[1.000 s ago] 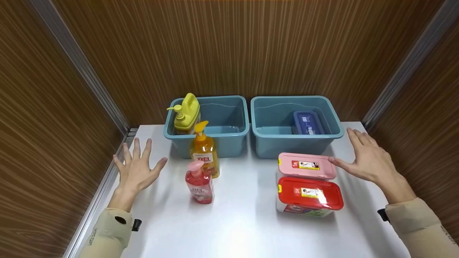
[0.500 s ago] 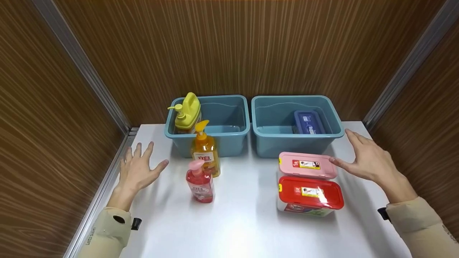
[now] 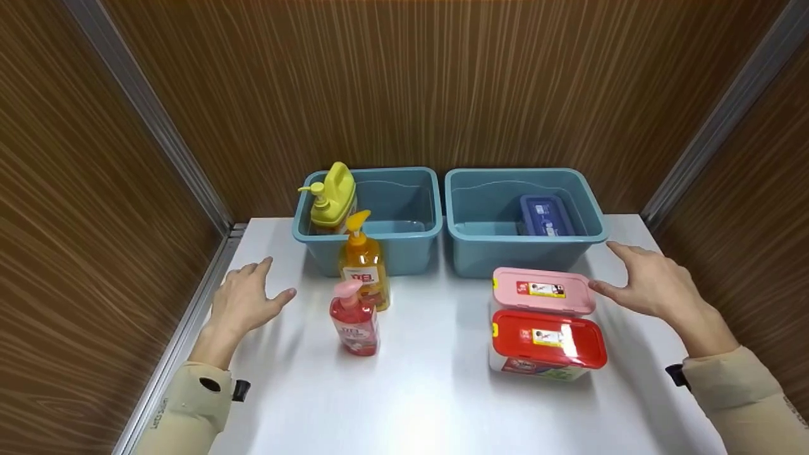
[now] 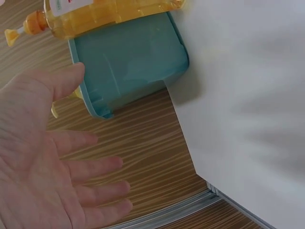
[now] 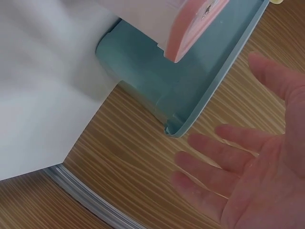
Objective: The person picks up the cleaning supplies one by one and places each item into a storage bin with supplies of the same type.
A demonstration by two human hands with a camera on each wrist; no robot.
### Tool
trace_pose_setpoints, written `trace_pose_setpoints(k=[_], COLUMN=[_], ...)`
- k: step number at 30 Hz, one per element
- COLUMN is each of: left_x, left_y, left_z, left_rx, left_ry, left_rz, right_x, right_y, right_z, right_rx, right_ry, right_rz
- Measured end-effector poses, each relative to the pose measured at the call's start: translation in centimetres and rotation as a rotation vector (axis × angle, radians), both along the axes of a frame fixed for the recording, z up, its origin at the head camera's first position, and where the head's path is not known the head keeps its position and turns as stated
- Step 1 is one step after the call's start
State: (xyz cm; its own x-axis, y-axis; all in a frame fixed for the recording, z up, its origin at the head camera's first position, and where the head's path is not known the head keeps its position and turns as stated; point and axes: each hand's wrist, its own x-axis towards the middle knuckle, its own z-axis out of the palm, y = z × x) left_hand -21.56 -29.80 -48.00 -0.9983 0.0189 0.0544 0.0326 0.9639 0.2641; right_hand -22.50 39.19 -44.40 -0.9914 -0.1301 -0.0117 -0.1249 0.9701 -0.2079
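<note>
In the head view my left hand point(image 3: 242, 302) hovers over the left side of the white table, thumb spread, holding nothing. Nearest it are a red pump bottle point(image 3: 355, 328) with a pink top and an amber pump bottle point(image 3: 363, 268) behind. My right hand point(image 3: 660, 284) is held to the right of a pink-lidded box point(image 3: 543, 291), its thumb close to the lid; contact cannot be told. A red-lidded box point(image 3: 548, 341) stands in front of that one. Both wrist views show bare palms with extended fingers, the left palm point(image 4: 33, 162) and the right palm point(image 5: 267, 181).
Two teal bins stand side by side at the back. The left bin point(image 3: 404, 253) contains a yellow pump jug point(image 3: 334, 199); the right bin point(image 3: 518, 256) contains a blue-lidded box point(image 3: 547, 215). Wood-grain panels point(image 3: 404, 82) enclose the table point(image 3: 417, 379) at the back and sides.
The left hand's spread fingers have tipped forward and down and come closer together. The right hand's fingers have lowered slightly. Bottles, boxes and bins keep their places.
</note>
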Motion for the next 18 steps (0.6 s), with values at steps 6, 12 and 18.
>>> trace_pose_setpoints(k=[6, 12, 18], left_x=[0.3, 0.6, 0.6], left_y=[0.5, 1.0, 1.8], left_z=[0.8, 2.0, 3.4], left_rx=[-0.009, -0.011, 0.013], left_ry=[-0.023, -0.038, -0.019], left_rz=[-0.014, -0.027, -0.043], right_x=[0.2, 0.4, 0.4], right_y=[0.2, 0.2, 0.0], right_z=[0.3, 0.5, 0.5], right_rx=[-0.023, -0.039, -0.038], right_ry=[-0.003, 0.002, 0.008], right_rz=[0.012, 0.015, 0.015])
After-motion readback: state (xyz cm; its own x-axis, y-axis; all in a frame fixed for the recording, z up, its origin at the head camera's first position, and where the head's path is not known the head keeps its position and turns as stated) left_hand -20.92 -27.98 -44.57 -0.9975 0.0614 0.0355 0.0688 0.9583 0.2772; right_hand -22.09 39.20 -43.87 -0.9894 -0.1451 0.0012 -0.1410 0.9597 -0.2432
